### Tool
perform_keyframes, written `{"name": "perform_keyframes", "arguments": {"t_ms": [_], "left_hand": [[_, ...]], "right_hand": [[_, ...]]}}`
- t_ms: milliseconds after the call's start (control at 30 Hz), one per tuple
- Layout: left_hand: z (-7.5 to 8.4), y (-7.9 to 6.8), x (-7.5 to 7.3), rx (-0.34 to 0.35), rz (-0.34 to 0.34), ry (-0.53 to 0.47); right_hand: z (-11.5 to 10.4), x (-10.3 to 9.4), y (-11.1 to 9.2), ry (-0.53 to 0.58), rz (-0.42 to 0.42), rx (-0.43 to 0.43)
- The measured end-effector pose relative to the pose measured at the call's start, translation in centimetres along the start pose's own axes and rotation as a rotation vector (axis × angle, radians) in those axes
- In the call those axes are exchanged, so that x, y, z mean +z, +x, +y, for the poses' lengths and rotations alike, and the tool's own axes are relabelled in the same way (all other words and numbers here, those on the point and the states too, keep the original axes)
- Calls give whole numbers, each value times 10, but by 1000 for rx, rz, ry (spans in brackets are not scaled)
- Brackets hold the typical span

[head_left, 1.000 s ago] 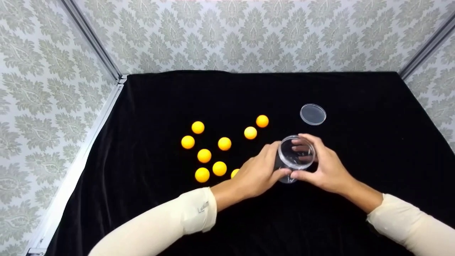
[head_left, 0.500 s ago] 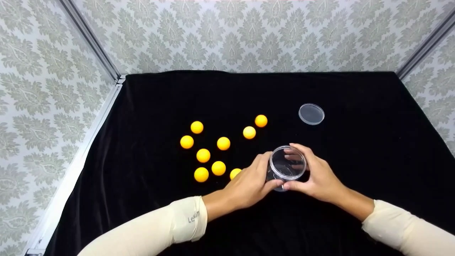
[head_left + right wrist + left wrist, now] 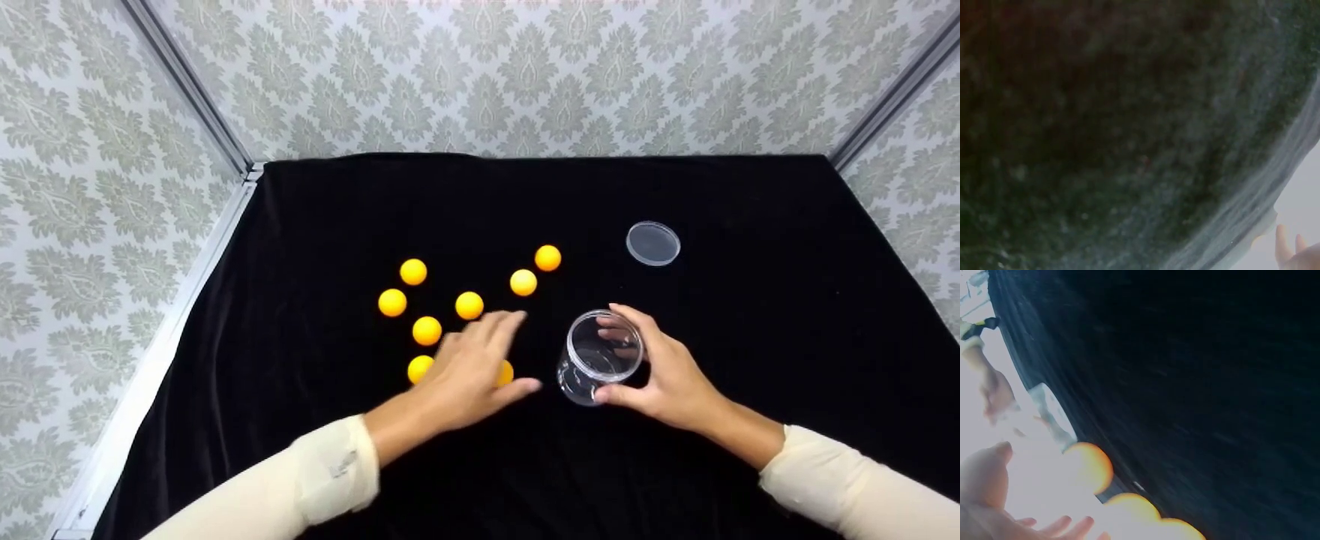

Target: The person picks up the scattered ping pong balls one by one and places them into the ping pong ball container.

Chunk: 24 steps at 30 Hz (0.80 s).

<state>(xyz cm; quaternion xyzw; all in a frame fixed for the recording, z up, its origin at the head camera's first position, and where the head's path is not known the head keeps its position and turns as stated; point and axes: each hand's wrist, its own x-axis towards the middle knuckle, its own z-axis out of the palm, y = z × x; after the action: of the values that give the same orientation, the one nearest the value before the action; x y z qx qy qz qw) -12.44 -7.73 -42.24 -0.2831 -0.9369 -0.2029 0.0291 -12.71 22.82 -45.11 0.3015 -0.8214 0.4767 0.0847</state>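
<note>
A clear plastic jar [image 3: 576, 379] with an open top stands on the black cloth, and my right hand [image 3: 667, 371] grips its right side, thumb in front and fingers behind. My left hand [image 3: 466, 372], slightly blurred, is apart from the jar with its fingers extended over the orange balls. One orange ball [image 3: 505, 373] shows between its thumb and fingers; whether the hand touches it I cannot tell. Another orange ball [image 3: 420, 369] is partly covered by that hand. In the left wrist view, an orange ball [image 3: 1092, 468] lies beyond the spread fingers.
A clear round lid [image 3: 653, 244] lies flat behind the jar. More orange balls are scattered at centre left, including one ball [image 3: 427, 331] near my left hand and a far ball [image 3: 547, 258]. Patterned walls [image 3: 487, 82] bound the cloth-covered table [image 3: 750, 247].
My left hand has let go of the jar and moved left over the balls. The jar went slightly left and nearer, then stayed in my right hand's grip.
</note>
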Motion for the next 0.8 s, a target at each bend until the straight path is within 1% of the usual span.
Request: {"name": "perform_keyframes", "arguments": {"t_ms": [167,267,367,533,667,733,800], "left_hand": [[-33,-18,-7,-39,62,126],[-47,-28,-14,-49,87,169],[-57,-36,-20,-56,103,181],[-74,-43,-28,-124,113,173],[-86,-50,-31,-172,85,173],[-91,-54,-30,-169,70,180],[-94,-58,-29,-151,71,195]], "right_hand": [[1,1,0,-10,-11,8],[2,2,-2,-16,-25,12],[4,3,-5,-18,-34,23],[7,4,-7,-7,-27,15],[8,5,-7,-7,-29,6],[8,4,-6,-8,-35,12],[8,4,-5,-7,-40,22]]}}
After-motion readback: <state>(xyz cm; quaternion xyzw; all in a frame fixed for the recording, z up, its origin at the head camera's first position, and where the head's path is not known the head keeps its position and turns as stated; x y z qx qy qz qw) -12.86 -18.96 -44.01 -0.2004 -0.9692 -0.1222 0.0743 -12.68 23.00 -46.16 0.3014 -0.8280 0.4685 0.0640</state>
